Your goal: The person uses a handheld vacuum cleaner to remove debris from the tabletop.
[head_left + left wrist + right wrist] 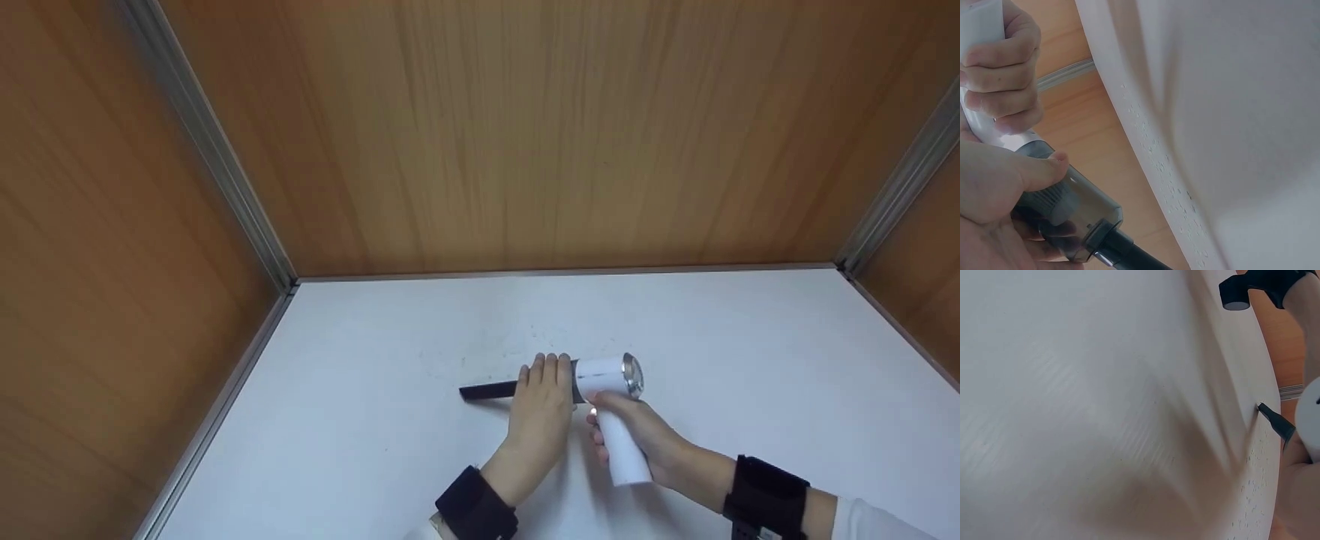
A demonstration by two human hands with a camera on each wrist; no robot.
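A handheld vacuum [606,376] lies on the white table [750,360], with a white body, a silver end cap [634,375] and a black crevice nozzle [487,391] pointing left. My left hand [543,401] grips it from above where the nozzle meets the body. In the left wrist view its thumb [1036,170] presses on the smoky translucent dust cup [1075,209]. My right hand [634,429] is curled round the white handle [626,454]; its fingers [1002,76] wrap the handle. The nozzle tip [1275,421] touches or nearly touches the table.
Wood-grain walls [525,135] with metal corner strips [217,157] close in the table at the back and both sides. Small specks [1157,163] are scattered on the surface near the nozzle. Black wrist bands [765,495] sit on both forearms.
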